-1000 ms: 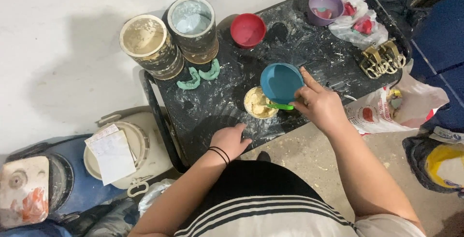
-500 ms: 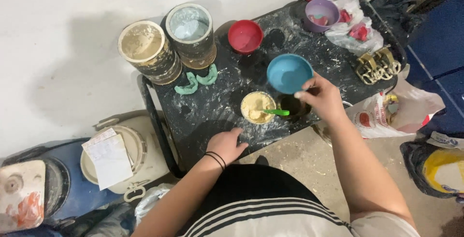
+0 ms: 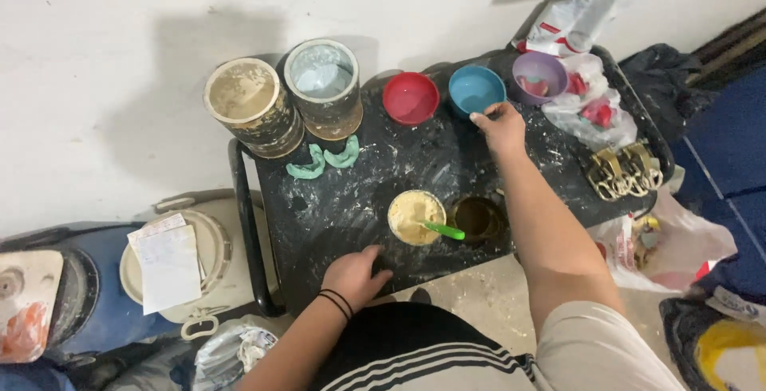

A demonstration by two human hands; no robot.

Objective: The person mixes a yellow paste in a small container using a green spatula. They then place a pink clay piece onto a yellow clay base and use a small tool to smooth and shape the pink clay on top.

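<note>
The blue bowl (image 3: 476, 89) has moved back beside the red bowl (image 3: 410, 96), right hand (image 3: 501, 124) touching.

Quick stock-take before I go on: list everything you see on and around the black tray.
Blue bowl: 1, tray's far edge, at right hand's fingertips.
Red bowl: 1, left of blue.
Purple bowl: 1, right of blue.
Cup of beige mix: 1, tray front, green stirrer in it.
Tins: 2, far-left corner.
Green moulded pieces: 2, by tins.
Brass clamps: several, right edge.
Black tray: 1, powder-dusted.
Left hand: flat on tray front.
Right hand: touching blue bowl.
</note>
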